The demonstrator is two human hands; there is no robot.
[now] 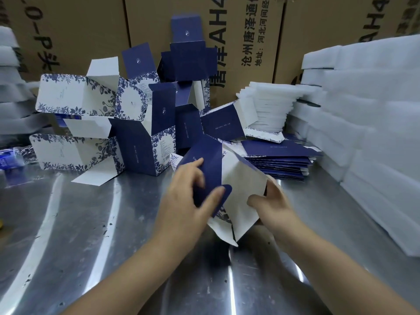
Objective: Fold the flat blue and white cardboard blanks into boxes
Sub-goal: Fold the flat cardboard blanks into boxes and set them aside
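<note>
A half-opened blue and white cardboard blank [238, 185] is held above the steel table [91, 223], its white inside facing me. My left hand [186, 196] grips its dark blue side, thumb over a rounded blue flap, fingers curled round the panel. My right hand [270, 205] holds the blank's right edge, thumb on the white inner face, fingers behind it. A stack of flat blue blanks [281, 162] lies just behind to the right. Several folded boxes [141, 144] with open flaps are piled at the back left and centre.
White foam sheets [363, 133] are stacked high along the right side, with a smaller foam stack [266, 105] behind the blanks. More foam [11, 87] sits at the far left. Large brown cartons [250, 42] form a wall behind.
</note>
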